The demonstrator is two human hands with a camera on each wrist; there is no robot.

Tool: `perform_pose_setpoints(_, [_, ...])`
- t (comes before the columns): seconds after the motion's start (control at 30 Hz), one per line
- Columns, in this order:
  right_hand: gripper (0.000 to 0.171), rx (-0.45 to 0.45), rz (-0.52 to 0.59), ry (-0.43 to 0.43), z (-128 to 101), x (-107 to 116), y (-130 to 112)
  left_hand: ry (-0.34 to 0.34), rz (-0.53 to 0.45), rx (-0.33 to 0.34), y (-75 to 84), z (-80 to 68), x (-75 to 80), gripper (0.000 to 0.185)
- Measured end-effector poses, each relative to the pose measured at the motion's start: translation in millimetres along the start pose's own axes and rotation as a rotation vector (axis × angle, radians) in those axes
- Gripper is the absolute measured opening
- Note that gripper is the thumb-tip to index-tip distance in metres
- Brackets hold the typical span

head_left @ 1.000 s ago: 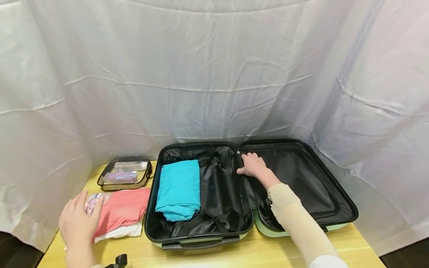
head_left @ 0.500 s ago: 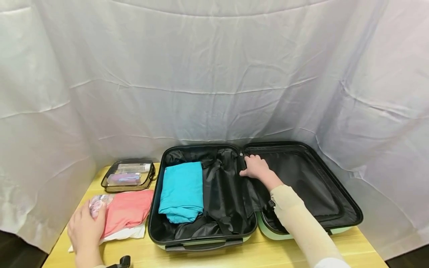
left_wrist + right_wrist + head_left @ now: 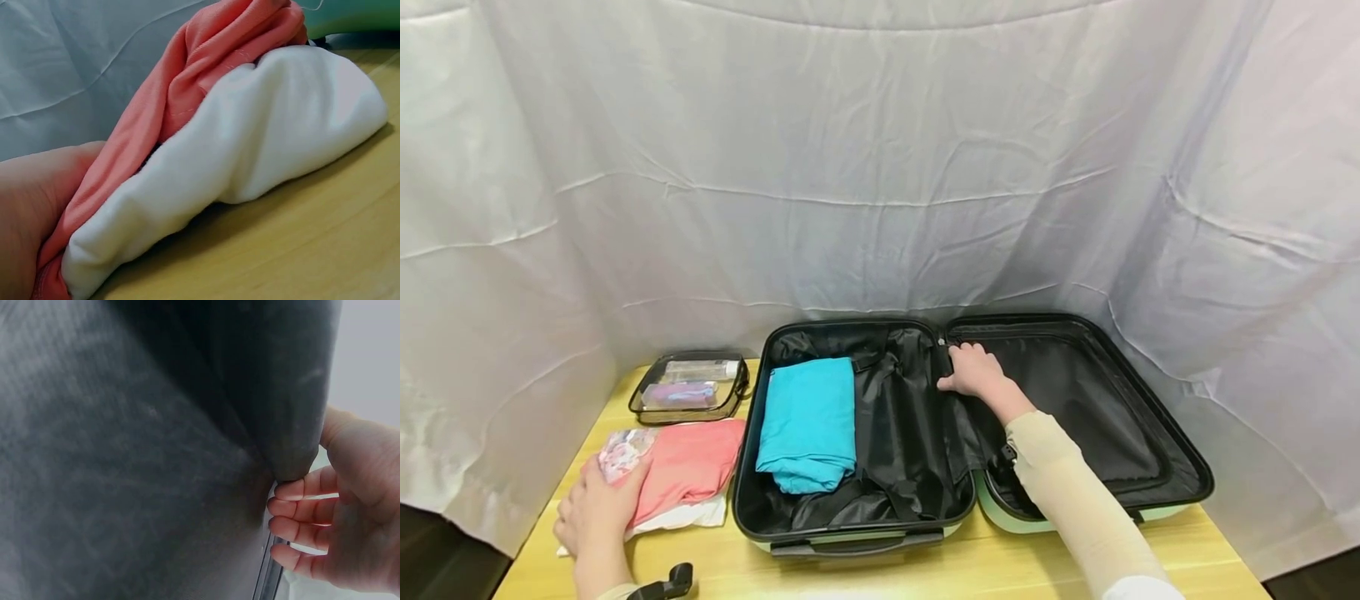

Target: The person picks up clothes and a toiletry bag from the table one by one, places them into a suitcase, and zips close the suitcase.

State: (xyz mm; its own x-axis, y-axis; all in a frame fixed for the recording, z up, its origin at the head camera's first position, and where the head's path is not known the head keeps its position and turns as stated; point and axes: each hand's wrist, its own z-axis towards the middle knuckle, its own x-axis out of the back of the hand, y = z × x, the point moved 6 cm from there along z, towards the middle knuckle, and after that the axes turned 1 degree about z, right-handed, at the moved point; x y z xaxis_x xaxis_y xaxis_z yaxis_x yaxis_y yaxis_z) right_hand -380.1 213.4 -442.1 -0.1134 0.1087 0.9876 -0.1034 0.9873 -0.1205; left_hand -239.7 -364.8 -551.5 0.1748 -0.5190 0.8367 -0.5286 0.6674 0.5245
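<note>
Where the suitcase gapes, a teal garment lies.

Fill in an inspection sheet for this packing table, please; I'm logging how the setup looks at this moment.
Surface: wooden table, bare along the front edge.
Job's things: folded pink garment lying on a white garment, left of the open suitcase; a teal garment lies in the suitcase's left half.
Clutter: clear toiletry pouch behind the stack; a small floral bundle on it; black object at the front edge.
Hands: left hand grips the stack's near end; right hand pinches the black lining at the suitcase's middle.
Cables: nothing seen.
Surroundings: white cloth backdrop all round.
</note>
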Motion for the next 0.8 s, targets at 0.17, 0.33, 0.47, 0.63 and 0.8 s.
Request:
perform_pose_setpoints(0.17, [0.072,-0.001,-0.002,-0.002,2,1,1,-0.007,0.002,-0.025,1.0,1.2,-0.3,0.108])
perform_pose_setpoints(0.33, [0.073,-0.007,-0.002,-0.007,2,1,2,0.029,-0.022,-0.067,8.6,-0.9,5.1,0.099])
perform_pose_setpoints(0.47, [0.074,-0.012,0.010,-0.013,2,-1,3,0.059,-0.031,-0.108,17.6,-2.9,9.7,0.089])
perform_pose_setpoints(0.63, [0.073,-0.008,0.007,-0.022,4,-4,4,0.073,0.000,-0.150,27.1,-3.6,12.8,0.079])
perform_pose_setpoints(0.8, [0.072,0.000,0.011,-0.026,4,-5,4,0.047,-0.028,-0.122,23.2,-1.1,12.5,0.081])
